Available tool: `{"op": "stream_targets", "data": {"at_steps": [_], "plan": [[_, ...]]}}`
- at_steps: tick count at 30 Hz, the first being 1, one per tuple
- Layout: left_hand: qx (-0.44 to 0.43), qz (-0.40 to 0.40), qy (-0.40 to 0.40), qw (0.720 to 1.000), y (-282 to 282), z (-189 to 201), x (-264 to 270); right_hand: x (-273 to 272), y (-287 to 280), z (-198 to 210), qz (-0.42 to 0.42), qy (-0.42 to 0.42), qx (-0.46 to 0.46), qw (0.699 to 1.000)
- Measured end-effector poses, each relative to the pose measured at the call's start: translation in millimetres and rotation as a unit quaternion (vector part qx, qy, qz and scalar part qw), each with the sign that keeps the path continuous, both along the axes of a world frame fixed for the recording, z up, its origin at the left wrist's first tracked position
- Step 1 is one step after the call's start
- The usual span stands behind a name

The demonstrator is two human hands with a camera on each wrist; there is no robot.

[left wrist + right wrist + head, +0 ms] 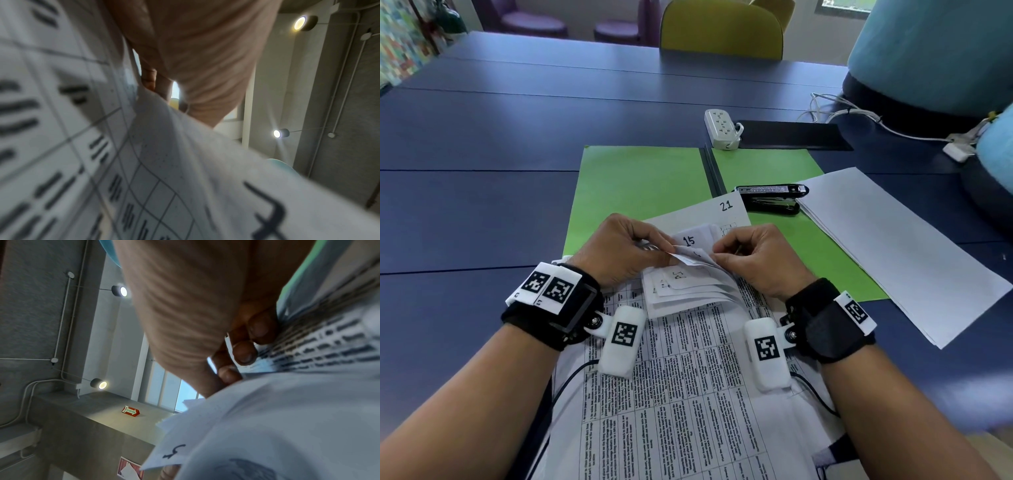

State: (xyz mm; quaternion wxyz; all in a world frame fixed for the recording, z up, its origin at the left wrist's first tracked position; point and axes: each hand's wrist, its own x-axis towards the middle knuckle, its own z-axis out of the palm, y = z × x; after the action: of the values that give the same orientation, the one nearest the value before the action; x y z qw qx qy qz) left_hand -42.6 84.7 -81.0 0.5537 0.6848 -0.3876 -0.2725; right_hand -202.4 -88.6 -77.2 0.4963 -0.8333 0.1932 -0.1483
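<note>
A stack of printed, numbered pages (688, 359) lies in front of me on a green folder (640, 178), with its top corners curled back toward me. My left hand (619, 253) pinches the curled page corners (688, 270) from the left. My right hand (750, 257) pinches the same corners from the right. One flipped corner reads 15; the sheet beneath reads 21. In the left wrist view the palm (195, 56) hangs over blurred pages (82, 146). In the right wrist view the fingertips (244, 352) press into the page edges (287, 410).
A black stapler (770, 198) lies on the folder behind my right hand. A pile of blank white sheets (900, 246) sits to the right. A white power strip (722, 128), a black pad (791, 135) and cables (859, 116) lie farther back on the blue table (482, 137).
</note>
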Motion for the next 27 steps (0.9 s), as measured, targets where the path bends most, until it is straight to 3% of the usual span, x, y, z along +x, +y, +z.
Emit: {"op": "stream_targets", "data": {"at_steps": [7,11,15,20,27], "plan": [[-0.008,-0.004,-0.003,1.000,-0.4,-1.5,1.0,-2.3,-0.1,0.6,0.024,-0.006,0.005,1.000],[-0.006,0.020,-0.046,0.999,0.9,-1.5,1.5,-2.8,2.3,3.1,0.049,0.012,0.002,0.999],[-0.029,0.006,-0.009,1.000,-0.5,-2.7,0.8,-3.6,1.5,3.4,0.057,0.020,0.008,0.998],[-0.020,0.001,-0.012,1.000,-1.7,-4.7,2.9,-3.1,-0.4,0.5,0.011,-0.021,0.056,0.998],[-0.011,0.001,-0.019,1.000,-1.2,-3.2,2.1,-3.6,-0.7,1.0,0.003,-0.011,0.061,0.998]]}}
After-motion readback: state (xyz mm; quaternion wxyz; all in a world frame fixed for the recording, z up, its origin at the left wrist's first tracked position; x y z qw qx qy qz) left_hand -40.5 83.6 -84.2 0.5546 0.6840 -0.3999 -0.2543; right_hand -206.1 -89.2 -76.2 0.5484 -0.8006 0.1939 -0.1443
